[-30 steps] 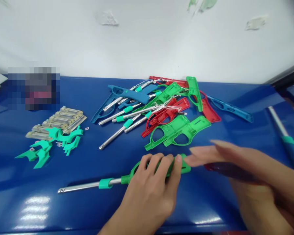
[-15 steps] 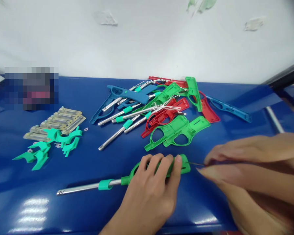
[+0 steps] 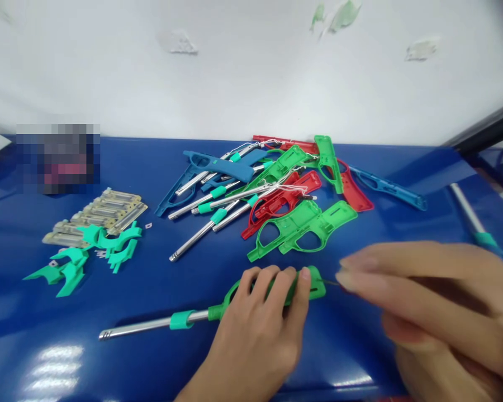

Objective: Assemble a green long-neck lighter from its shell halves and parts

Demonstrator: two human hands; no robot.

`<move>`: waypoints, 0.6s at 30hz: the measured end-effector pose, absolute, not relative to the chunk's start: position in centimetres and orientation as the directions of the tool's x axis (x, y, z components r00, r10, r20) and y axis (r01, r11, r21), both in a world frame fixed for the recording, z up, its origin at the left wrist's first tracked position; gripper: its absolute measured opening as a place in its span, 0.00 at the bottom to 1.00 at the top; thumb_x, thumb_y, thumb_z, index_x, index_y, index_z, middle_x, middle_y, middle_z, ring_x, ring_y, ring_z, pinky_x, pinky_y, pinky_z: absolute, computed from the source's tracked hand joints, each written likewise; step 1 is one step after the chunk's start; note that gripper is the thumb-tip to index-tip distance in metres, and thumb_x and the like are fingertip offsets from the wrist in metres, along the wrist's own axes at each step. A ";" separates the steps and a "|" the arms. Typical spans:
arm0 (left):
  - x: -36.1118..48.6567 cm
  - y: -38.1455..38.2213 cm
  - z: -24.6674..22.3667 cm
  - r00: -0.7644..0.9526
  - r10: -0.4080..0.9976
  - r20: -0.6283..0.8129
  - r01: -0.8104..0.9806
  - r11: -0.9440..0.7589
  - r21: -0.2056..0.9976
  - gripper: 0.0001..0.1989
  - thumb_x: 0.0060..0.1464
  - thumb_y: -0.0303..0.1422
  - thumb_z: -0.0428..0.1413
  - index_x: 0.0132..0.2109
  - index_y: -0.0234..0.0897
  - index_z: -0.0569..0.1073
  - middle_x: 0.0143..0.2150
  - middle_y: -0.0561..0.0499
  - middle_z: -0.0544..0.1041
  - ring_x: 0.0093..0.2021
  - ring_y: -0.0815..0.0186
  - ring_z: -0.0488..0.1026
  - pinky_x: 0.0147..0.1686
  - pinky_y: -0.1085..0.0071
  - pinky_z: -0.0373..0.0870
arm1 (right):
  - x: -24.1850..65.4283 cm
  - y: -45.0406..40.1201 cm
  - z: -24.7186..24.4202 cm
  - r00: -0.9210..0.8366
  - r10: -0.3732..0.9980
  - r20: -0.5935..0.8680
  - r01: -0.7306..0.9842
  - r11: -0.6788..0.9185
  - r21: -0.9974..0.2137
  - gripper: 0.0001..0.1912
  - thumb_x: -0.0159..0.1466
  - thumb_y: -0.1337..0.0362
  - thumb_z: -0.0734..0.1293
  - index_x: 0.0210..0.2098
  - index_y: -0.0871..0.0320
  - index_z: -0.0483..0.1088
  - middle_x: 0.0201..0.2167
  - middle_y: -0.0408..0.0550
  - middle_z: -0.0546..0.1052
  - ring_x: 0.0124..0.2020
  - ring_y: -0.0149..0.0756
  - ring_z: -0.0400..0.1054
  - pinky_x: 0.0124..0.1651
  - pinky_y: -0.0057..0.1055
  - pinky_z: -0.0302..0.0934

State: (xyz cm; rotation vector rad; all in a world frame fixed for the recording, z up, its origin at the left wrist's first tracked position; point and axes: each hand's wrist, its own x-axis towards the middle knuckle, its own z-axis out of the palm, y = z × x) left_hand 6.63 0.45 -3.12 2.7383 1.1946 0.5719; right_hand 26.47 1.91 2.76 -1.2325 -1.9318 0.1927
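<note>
A green stick lighter (image 3: 317, 276) with a long metal barrel (image 3: 142, 328) and a teal sleeve (image 3: 181, 320) lies on the blue table. My left hand (image 3: 262, 318) is over its green handle, fingers curled round it and pressing it down. In my right hand (image 3: 427, 296), slightly blurred, thumb and fingers pinch a thin screwdriver (image 3: 329, 281). Only the narrow metal shaft shows, reaching toward the handle's right end; the grip is hidden in my fingers. Whether the tip touches a screw is too small to tell.
Behind my hands lie green handle shells (image 3: 318, 229), red shells (image 3: 283, 201), blue shells (image 3: 218, 167) and metal barrels (image 3: 197, 237) with wires. Teal triggers (image 3: 117, 245) and clear fuel tanks (image 3: 109, 209) sit at left. Another lighter barrel (image 3: 465, 206) lies at right.
My right hand has turned around the screwdriver and its fingers sit higher and more bent. The left hand and the lighter stay in place; the view has shifted slightly.
</note>
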 end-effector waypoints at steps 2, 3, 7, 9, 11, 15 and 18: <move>6.7 0.5 -3.2 0.619 0.726 0.300 0.690 -0.685 0.233 0.22 0.70 0.23 0.50 0.67 0.36 0.68 0.55 0.41 0.78 0.55 0.54 0.76 0.54 0.54 0.76 | 25.6 1.4 2.8 -0.113 0.860 0.497 0.701 0.423 -0.574 0.13 0.73 0.57 0.66 0.47 0.31 0.81 0.47 0.37 0.83 0.40 0.41 0.81 0.33 0.32 0.80; 6.7 0.5 -3.2 0.615 0.726 0.309 0.692 -0.684 0.231 0.22 0.70 0.23 0.50 0.67 0.36 0.68 0.55 0.41 0.79 0.55 0.54 0.76 0.54 0.55 0.76 | 25.2 1.2 2.8 -0.094 0.853 0.514 0.692 0.427 -0.582 0.11 0.72 0.55 0.66 0.45 0.32 0.82 0.45 0.39 0.83 0.41 0.45 0.82 0.32 0.34 0.80; 6.8 0.5 -3.3 0.603 0.722 0.339 0.687 -0.686 0.238 0.21 0.71 0.22 0.49 0.68 0.29 0.67 0.54 0.40 0.79 0.55 0.53 0.76 0.52 0.55 0.76 | 24.8 1.5 2.6 -0.123 0.790 0.601 0.680 0.508 -0.529 0.08 0.66 0.47 0.71 0.39 0.34 0.84 0.32 0.45 0.82 0.38 0.52 0.82 0.26 0.38 0.79; 6.9 0.4 -3.2 0.605 0.723 0.335 0.687 -0.686 0.241 0.21 0.71 0.22 0.48 0.68 0.27 0.67 0.55 0.40 0.79 0.55 0.52 0.76 0.52 0.54 0.76 | 25.3 1.9 2.4 -0.131 0.778 0.615 0.687 0.518 -0.509 0.09 0.65 0.45 0.71 0.38 0.35 0.84 0.30 0.45 0.81 0.38 0.53 0.82 0.26 0.38 0.79; 6.8 0.4 -3.1 0.602 0.729 0.325 0.696 -0.679 0.234 0.21 0.71 0.22 0.48 0.68 0.27 0.67 0.55 0.41 0.79 0.54 0.53 0.76 0.53 0.54 0.75 | 25.7 2.1 2.3 -0.134 0.773 0.620 0.692 0.521 -0.500 0.10 0.65 0.44 0.71 0.37 0.36 0.84 0.29 0.46 0.81 0.38 0.52 0.82 0.26 0.38 0.78; 6.9 0.4 -3.1 0.595 0.738 0.318 0.704 -0.670 0.235 0.21 0.72 0.22 0.47 0.68 0.28 0.68 0.54 0.42 0.79 0.53 0.53 0.76 0.51 0.54 0.75 | 25.9 2.3 2.0 -0.133 0.777 0.616 0.692 0.518 -0.503 0.09 0.66 0.45 0.71 0.39 0.36 0.84 0.29 0.45 0.81 0.35 0.51 0.82 0.25 0.36 0.78; 7.0 0.4 -3.5 0.597 0.732 0.329 0.695 -0.676 0.243 0.21 0.72 0.22 0.47 0.68 0.28 0.68 0.54 0.42 0.80 0.52 0.54 0.76 0.51 0.55 0.76 | 26.2 2.6 2.3 -0.126 0.786 0.606 0.696 0.505 -0.511 0.07 0.67 0.50 0.73 0.42 0.37 0.84 0.29 0.44 0.81 0.30 0.48 0.80 0.23 0.34 0.76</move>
